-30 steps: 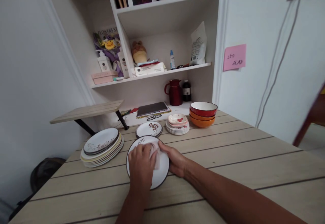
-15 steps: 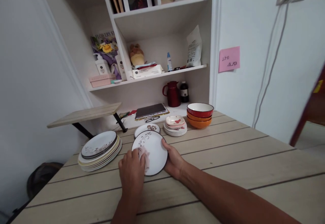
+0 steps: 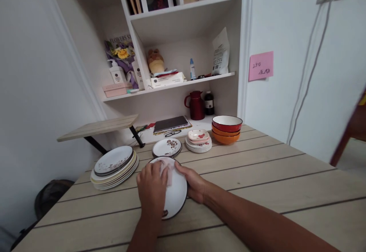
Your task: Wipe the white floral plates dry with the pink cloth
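A white plate (image 3: pixel 176 195) with a dark rim and a brown pattern is tilted in front of me, above the wooden table. My right hand (image 3: pixel 196 183) grips its right edge, thumb on the face and fingers behind. Pressed on the upper left of the plate is a pale pink cloth (image 3: pixel 169 175), held under the curled fingers of my left hand (image 3: pixel 153 187), which hides part of the pattern. Just behind stands a short stack of flower-patterned plates (image 3: pixel 166 147). A taller plate stack (image 3: pixel 114 168) is to the left.
Small dishes (image 3: pixel 198 141) and orange and red bowls (image 3: pixel 227 130) are stacked at the back right. A raised wooden stand (image 3: pixel 98 127) rises behind the left stack. At the back are a laptop (image 3: pixel 170 123), a red jug (image 3: pixel 196 105) and a dark bottle (image 3: pixel 209 103).
The plate has come down towards me and turned, so its pattern now shows at the bottom. The cloth has shifted on its face, and the small stack behind is more exposed.
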A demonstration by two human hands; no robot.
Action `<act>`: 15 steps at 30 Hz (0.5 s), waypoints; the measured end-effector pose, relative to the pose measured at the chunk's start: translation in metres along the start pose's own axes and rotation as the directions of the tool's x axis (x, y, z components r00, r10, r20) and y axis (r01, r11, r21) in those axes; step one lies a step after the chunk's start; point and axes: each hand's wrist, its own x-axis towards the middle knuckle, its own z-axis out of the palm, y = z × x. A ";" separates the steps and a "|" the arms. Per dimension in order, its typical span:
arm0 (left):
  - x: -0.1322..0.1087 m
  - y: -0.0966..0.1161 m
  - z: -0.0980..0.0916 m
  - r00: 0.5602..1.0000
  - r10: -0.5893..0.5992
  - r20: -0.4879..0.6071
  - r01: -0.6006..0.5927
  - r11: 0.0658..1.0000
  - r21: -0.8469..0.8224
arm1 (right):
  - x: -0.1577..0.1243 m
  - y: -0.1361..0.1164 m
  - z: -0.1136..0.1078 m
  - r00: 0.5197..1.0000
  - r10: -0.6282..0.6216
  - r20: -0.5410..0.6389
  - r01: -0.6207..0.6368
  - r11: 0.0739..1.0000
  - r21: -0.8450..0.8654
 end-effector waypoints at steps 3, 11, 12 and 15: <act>0.002 -0.010 -0.001 0.995 -0.097 -0.036 0.100 0.991 0.091 | 0.000 0.005 0.001 1.000 0.008 0.001 -0.008 1.000 -0.028; -0.002 -0.015 0.007 0.973 -0.080 0.215 0.073 0.996 0.044 | 0.011 0.001 -0.010 0.993 -0.106 -0.059 0.119 0.954 0.277; -0.003 -0.012 0.009 0.967 -0.042 0.251 0.045 0.999 -0.007 | 0.012 -0.002 -0.011 0.991 -0.116 -0.073 0.133 0.947 0.292; -0.007 -0.002 0.012 0.954 0.083 0.288 -0.040 0.987 -0.153 | 0.012 -0.009 -0.012 0.988 -0.127 -0.083 0.146 0.943 0.299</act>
